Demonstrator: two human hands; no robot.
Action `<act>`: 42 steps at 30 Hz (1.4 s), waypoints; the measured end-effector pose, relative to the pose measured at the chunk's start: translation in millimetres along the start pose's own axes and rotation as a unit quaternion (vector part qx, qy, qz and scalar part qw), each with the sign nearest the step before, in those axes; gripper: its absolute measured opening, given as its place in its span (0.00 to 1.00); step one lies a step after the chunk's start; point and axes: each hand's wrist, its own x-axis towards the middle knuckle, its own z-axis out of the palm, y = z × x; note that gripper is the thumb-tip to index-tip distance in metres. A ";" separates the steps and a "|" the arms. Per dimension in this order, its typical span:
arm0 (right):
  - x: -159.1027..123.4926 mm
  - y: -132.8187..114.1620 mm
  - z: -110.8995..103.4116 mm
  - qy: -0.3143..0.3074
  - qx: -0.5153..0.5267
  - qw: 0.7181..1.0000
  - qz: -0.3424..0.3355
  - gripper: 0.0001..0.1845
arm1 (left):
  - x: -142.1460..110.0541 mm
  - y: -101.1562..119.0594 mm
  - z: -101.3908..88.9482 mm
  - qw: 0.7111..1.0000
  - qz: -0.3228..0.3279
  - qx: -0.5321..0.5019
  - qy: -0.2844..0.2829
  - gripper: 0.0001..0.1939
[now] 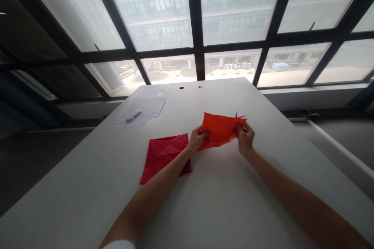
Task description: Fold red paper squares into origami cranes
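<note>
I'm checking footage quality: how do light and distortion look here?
Head view: backlit, windows washed out, white table greyer toward the near side; window bars fan outward, suggesting a wide lens; fine creases on the orange sheet look soft.

My left forearm (168, 179) covers the lower middle of the red sheet (163, 149). The orange sheet (220, 128) conceals the fingertips behind it on my left hand (196, 140) and right hand (246, 138). The thin spikes (237, 115) at its upper right are too small for me to attribute. Print on the white papers (156, 107) is illegible; the white object (133, 115) on them is indistinct. The bottom edge cuts off my white sleeve (120, 244) and the near side of the table (228, 202).
</note>
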 end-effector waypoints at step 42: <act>-30.1 -88.5 -44.0 -0.455 -0.317 0.670 -0.494 0.08 | 2.1 0.6 -5.6 0.984 0.010 0.155 0.088 0.21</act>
